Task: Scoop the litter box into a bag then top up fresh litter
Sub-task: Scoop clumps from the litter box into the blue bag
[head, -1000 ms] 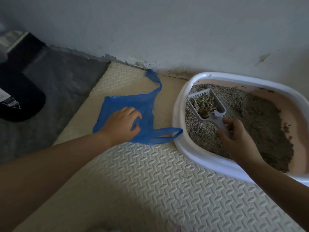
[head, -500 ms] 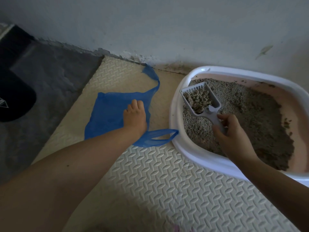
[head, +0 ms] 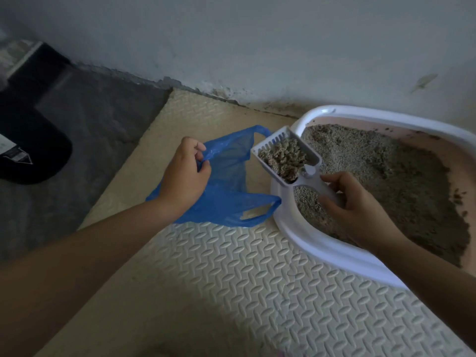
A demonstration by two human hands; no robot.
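A white-rimmed litter box (head: 319,249) with a pink inside sits at the right, holding grey litter (head: 401,181). My right hand (head: 360,210) grips the handle of a white slotted scoop (head: 313,161). The scoop carries a clump of litter (head: 283,157) and hangs over the box's left rim, beside the bag. My left hand (head: 184,180) pinches the upper edge of a blue plastic bag (head: 226,184) and lifts it off the mat. One bag handle (head: 260,211) lies against the box rim.
A cream embossed foam mat (head: 231,279) covers the floor under the box and bag. Grey floor (head: 85,130) lies to the left, with a black object (head: 28,153) at the far left. A pale wall (head: 257,47) stands right behind.
My left hand went from lying flat on the bag to pinching its edge and raising it. My right hand lifted the loaded scoop and carried it left over the box rim.
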